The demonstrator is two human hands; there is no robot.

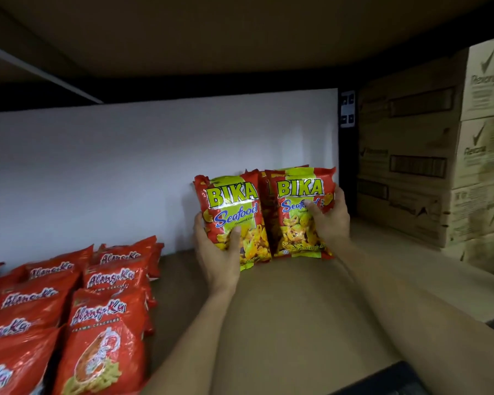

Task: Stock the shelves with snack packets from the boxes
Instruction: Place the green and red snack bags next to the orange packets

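Two red and yellow-green BIKA Seafood packets stand upright side by side near the back wall of the shelf. My left hand [221, 252] grips the left BIKA packet [231, 206] from its lower left, thumb across the front. My right hand [330, 220] holds the right BIKA packet [298, 201] at its right edge, thumb on the front. More packets show just behind the right one. The bottoms of both packets rest on or just above the brown shelf board [283, 309].
Rows of red Alang-Ku packets [106, 317] fill the left part of the shelf. Stacked cardboard Rexona boxes [428, 155] stand at the right. A white back panel [126, 172] closes the rear, and the shelf above hangs low overhead.
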